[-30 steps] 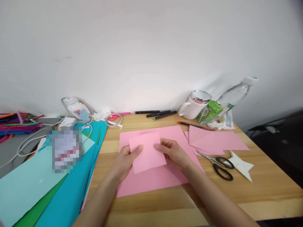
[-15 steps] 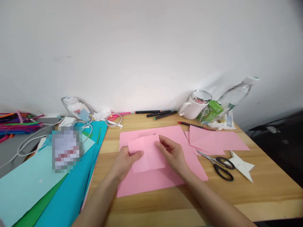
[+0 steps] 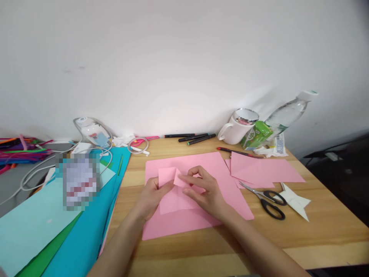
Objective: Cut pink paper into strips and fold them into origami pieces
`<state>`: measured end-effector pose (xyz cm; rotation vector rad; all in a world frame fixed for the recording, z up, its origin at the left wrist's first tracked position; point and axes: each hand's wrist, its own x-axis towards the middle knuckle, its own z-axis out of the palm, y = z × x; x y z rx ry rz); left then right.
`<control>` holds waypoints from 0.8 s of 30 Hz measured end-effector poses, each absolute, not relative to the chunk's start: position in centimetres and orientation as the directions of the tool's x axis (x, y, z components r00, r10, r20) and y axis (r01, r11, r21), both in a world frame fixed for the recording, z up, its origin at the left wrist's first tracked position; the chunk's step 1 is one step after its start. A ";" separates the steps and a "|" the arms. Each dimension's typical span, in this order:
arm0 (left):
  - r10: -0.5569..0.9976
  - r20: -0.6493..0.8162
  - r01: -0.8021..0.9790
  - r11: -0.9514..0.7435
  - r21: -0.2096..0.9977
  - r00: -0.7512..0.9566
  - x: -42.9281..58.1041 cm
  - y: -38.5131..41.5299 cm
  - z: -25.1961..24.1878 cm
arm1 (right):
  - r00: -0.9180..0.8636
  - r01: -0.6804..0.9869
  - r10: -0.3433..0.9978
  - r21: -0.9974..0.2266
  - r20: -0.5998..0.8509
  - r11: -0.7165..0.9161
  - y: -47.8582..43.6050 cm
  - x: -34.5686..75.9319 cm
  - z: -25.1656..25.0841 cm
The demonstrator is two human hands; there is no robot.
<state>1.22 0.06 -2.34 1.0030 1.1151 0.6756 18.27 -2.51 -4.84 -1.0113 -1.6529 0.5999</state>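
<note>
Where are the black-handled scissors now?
In the head view, the black-handled scissors lie on the table right of the right hand, partly overlapping the white paper cutout.

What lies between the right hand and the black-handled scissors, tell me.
Part of the large pink sheet, then a strip of wooden tabletop, as the head view shows.

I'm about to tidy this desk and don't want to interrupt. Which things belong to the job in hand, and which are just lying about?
In the job: small pink sheet, held by left hand, touched by right hand; large pink paper underneath; perhaps the scissors, untouched nearby.
Apparently lying about: white mug, green carton, clear bottle, black markers.
</note>
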 end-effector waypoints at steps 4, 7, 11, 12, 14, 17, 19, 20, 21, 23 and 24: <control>0.856 -0.373 0.114 0.356 0.928 0.359 0.9 0.0 -2.5 | -0.048 0.113 0.972 -0.966 0.228 0.232 -2.2 18.7 -4.4; 0.842 -0.367 0.137 0.341 0.930 0.395 0.7 0.0 -2.3 | -0.106 -0.116 0.994 -0.992 -0.040 -0.052 -1.9 19.2 -4.4; 0.822 -0.389 0.148 0.361 0.921 0.417 0.7 -0.1 -2.1 | -0.271 -0.257 0.935 -0.919 -0.228 -0.298 -1.5 19.8 -4.5; 0.821 -0.395 0.153 0.365 0.918 0.412 0.8 -0.1 -2.1 | -0.294 -0.261 0.923 -0.908 -0.249 -0.328 -1.4 19.9 -4.5; 0.829 -0.405 0.174 0.365 0.915 0.387 0.8 -0.1 -2.2 | -0.305 -0.259 0.914 -0.901 -0.266 -0.349 -1.4 20.0 -4.5; 0.835 -0.410 0.200 0.360 0.911 0.368 0.9 -0.1 -2.6 | -0.281 -0.243 0.918 -0.905 -0.279 -0.349 -1.5 20.0 -4.5; 0.836 -0.403 0.185 0.358 0.915 0.373 0.8 -0.1 -2.8 | -0.261 -0.236 0.922 -0.907 -0.287 -0.349 -1.5 19.9 -4.5; 0.837 -0.398 0.174 0.359 0.917 0.376 0.8 -0.1 -2.8 | -0.252 -0.236 0.923 -0.906 -0.292 -0.351 -1.6 19.9 -4.5; 0.839 -0.395 0.163 0.360 0.919 0.375 0.8 -0.1 -2.9 | -0.245 -0.238 0.924 -0.905 -0.294 -0.351 -1.6 20.0 -4.6; 0.839 -0.397 0.149 0.368 0.918 0.371 0.9 0.0 -2.8 | -0.238 -0.248 0.927 -0.905 -0.290 -0.347 -1.6 20.0 -4.6; 0.838 -0.399 0.142 0.373 0.917 0.372 0.9 0.0 -2.8 | -0.237 -0.251 0.928 -0.904 -0.288 -0.345 -1.6 20.0 -4.6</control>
